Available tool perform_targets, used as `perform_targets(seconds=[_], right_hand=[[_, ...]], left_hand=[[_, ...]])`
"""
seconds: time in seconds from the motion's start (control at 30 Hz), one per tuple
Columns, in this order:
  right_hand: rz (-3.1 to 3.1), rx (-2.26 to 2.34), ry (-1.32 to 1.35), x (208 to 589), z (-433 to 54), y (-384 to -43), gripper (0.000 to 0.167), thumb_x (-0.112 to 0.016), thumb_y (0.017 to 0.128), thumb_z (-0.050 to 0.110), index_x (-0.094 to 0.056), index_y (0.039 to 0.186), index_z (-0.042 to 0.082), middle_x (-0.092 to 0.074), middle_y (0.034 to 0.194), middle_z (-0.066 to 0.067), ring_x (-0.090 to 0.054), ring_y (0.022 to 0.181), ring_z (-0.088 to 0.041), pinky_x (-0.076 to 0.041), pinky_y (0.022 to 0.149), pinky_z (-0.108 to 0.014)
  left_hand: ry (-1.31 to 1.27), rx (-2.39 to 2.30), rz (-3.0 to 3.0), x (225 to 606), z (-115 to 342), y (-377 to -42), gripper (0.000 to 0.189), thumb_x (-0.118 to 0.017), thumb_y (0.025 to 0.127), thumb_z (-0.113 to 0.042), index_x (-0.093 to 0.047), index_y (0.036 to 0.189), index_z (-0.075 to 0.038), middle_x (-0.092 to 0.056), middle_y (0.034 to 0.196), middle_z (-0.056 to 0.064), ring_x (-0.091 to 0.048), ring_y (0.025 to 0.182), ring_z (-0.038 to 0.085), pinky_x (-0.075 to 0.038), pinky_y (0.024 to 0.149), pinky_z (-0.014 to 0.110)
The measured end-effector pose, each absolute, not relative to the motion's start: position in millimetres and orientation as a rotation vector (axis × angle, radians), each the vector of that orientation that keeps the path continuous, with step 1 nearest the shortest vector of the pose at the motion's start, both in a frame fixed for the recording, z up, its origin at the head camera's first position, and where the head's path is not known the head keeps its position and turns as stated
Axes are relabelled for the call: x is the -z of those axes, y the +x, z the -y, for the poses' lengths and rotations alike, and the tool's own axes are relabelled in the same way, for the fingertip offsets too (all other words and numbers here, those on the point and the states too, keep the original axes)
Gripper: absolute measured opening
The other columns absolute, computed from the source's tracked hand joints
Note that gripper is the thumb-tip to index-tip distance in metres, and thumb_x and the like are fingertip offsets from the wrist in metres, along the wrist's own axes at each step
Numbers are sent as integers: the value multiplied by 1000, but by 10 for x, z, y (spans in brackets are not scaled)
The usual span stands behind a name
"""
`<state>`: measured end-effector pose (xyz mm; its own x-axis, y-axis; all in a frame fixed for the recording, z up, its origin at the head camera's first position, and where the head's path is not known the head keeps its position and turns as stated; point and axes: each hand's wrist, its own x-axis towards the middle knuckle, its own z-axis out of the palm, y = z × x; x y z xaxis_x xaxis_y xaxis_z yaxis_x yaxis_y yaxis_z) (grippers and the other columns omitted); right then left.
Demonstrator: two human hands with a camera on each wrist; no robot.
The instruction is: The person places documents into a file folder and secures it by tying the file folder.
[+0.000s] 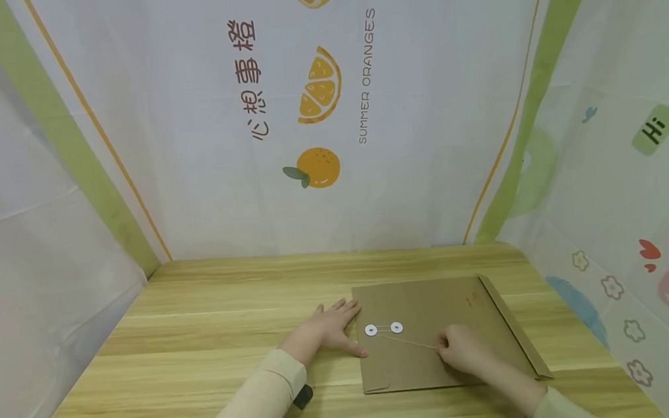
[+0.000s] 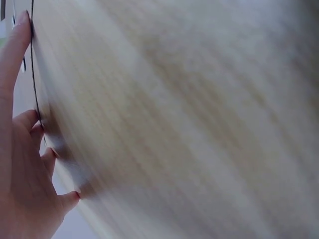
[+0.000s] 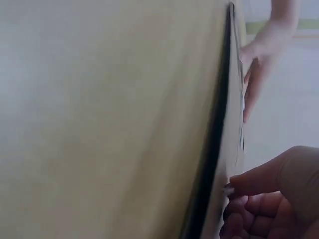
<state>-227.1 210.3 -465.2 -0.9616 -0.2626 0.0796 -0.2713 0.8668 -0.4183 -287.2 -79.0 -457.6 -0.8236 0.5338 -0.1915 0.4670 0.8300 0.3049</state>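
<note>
A brown kraft paper document envelope [image 1: 432,366] lies flat on the wooden table. Two white round buttons sit near its left edge, the left button [image 1: 371,330] and the right button [image 1: 396,328], with string running between them. From the buttons a thin string [image 1: 408,343] stretches to my right hand [image 1: 463,349], which pinches its end between thumb and fingers over the envelope's middle. My left hand [image 1: 337,327] has its fingers spread, with thumb and fingertips at the envelope's left edge. In the left wrist view, its fingertips [image 2: 72,196] touch the table.
The wooden table [image 1: 230,317] reaches back to a white curtain [image 1: 221,205] printed with oranges. Another printed curtain [image 1: 638,196] hangs along the right side. A folded side flap [image 1: 514,326] runs down the envelope's right edge. Dark wrist devices show beneath both forearms.
</note>
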Motion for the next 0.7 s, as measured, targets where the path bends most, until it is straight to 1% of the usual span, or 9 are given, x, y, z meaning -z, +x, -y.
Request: perform_targets(seconds=[0.13, 0.3, 0.53, 0.7], right_hand=[[3028, -623, 448, 4645, -2118, -2417, 36, -60, 81, -2, -41, 55, 13, -35, 51, 6, -32, 47, -9, -24, 45, -22], [3008, -549, 473, 4634, -2128, -2615, 37, -60, 80, -2, -39, 54, 14, -35, 51, 5, -31, 46, -9, -24, 44, -21], [2981, -383, 539, 4629, -2113, -2883, 37, -63, 81, 1, -40, 55, 14, -38, 53, 4, -34, 49, -10, -26, 44, -24], [2911, -235, 690, 4631, -2083, -3068, 34, -66, 84, 5, -44, 60, 16, -41, 59, 4, -39, 55, -13, -34, 47, -31]], left_hand=[[758, -385, -2734, 4560, 797, -2857, 104, -70, 73, -64, -27, 152, -13, -18, 158, 1, -11, 144, 22, -8, 111, 59], [754, -403, -2728, 4551, 800, -2848, 104, -71, 73, -64, -26, 152, -13, -17, 158, 2, -11, 144, 23, -7, 111, 59], [752, -415, -2721, 4564, 798, -2859, 105, -71, 72, -65, -26, 152, -14, -16, 158, 0, -9, 144, 22, -5, 111, 59], [755, -415, -2723, 4573, 795, -2856, 105, -71, 72, -65, -26, 152, -15, -16, 159, -1, -9, 144, 22, -5, 111, 58]])
